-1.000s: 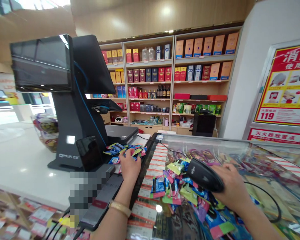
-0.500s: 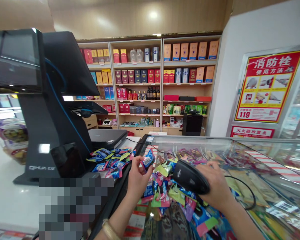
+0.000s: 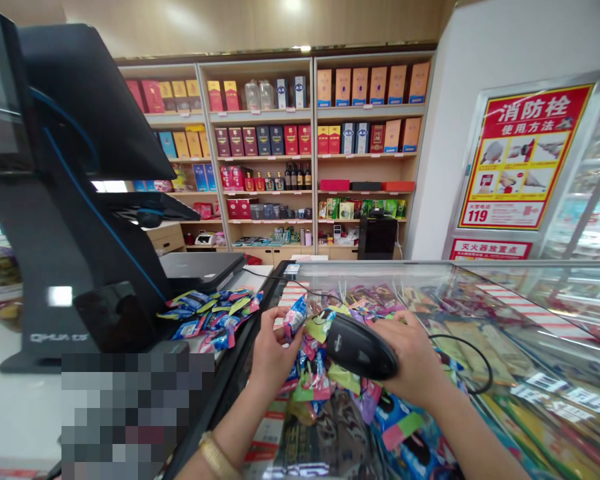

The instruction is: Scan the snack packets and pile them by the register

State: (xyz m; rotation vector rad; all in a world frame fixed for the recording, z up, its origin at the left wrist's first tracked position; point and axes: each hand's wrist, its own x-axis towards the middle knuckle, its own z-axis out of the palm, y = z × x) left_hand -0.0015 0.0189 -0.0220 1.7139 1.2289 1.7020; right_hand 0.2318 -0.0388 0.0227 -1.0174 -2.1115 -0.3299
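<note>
Between the thumb and fingers of my left hand point(image 3: 274, 353) is a small blue and pink snack packet point(image 3: 295, 316), tilted upward. My right hand point(image 3: 414, 363) is wrapped round a black barcode scanner point(image 3: 363, 348), whose head faces left toward the packet without touching it. Below both hands, a loose pile of similar blue, pink and green packets point(image 3: 314, 381) lies on the glass top of a display case; my hands and the scanner hide part of it. Another heap of small packets point(image 3: 215, 312) rests on the counter to the left.
A black checkout terminal point(image 3: 105, 160) stands at the left, beside a flat dark box point(image 3: 205, 270). The scanner's cable point(image 3: 487, 373) loops at the right. Across the back are shelves point(image 3: 260, 119) of boxes and bottles; a red and yellow sign point(image 3: 527, 157) hangs on the right wall.
The view has turned slightly, so the scene sits further left and higher. The scanner is closer to the packet in my left hand, and that packet stands more upright. Both hands keep their hold.
</note>
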